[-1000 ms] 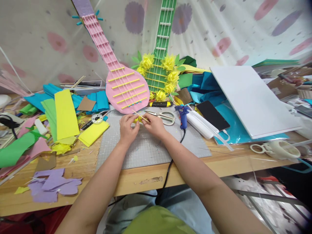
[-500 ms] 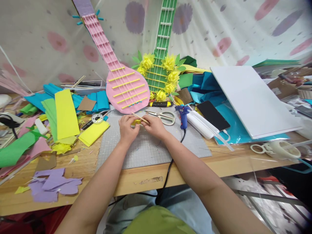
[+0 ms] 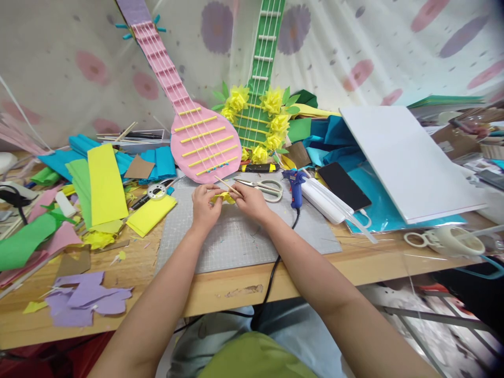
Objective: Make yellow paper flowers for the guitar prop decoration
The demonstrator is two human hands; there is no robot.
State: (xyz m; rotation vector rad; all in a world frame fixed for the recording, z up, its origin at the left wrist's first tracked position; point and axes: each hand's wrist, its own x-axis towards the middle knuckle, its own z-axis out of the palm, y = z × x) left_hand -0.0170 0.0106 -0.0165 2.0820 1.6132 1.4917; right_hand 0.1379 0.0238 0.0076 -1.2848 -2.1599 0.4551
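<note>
Over the grey cutting mat (image 3: 236, 247), both hands meet around a small piece of yellow crepe paper (image 3: 225, 197). My left hand (image 3: 205, 206) pinches its left side between thumb and fingers. In my right hand (image 3: 252, 202) is a thin wooden stick (image 3: 228, 185), its tip pointing up and left; the fingers also lie close to the yellow paper, and I cannot tell whether they grip it. Just beyond the right hand lie scissors (image 3: 271, 190). A blue glue gun (image 3: 295, 186) stands to the right, its cord running over the table edge.
Behind the mat lean a pink paper lute (image 3: 207, 142) and a green one (image 3: 252, 123) with yellow flowers. Yellow paper sheets (image 3: 106, 184) and purple scraps (image 3: 86, 299) lie left. On the right are a phone (image 3: 344, 186) and a white board (image 3: 409, 163).
The wooden stick has tilted a little more steeply in my right hand. More of the yellow paper shows between the hands, while the hands stay in nearly the same place.
</note>
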